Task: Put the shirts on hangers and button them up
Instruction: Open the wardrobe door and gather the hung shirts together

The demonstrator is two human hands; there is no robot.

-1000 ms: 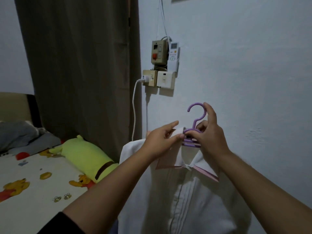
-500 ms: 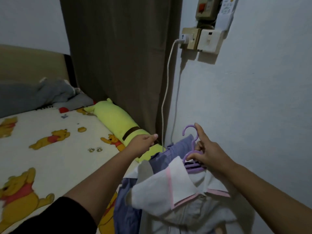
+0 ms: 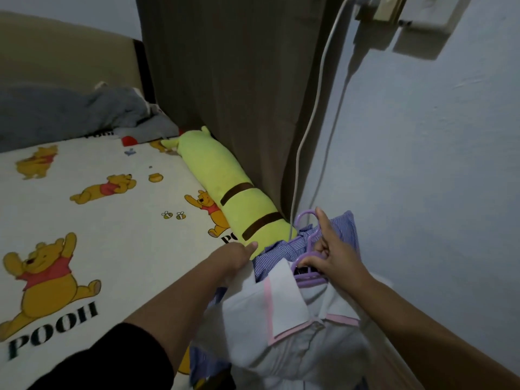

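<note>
The right hand [image 3: 334, 257] grips the purple hanger [image 3: 308, 273] by its neck, hook pointing up and away. The white shirt [image 3: 284, 319] hangs below, over a blue striped shirt [image 3: 277, 253]. The left hand [image 3: 235, 256] is nearer the white shirt's shoulder, its fingers hidden.

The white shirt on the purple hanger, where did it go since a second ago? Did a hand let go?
The white shirt came down from the wall onto the blue striped shirt on the bed. The left hand let go of the collar and now grips the shirt's edge. The right hand still holds the purple hanger. The green bolster stayed put.
</note>
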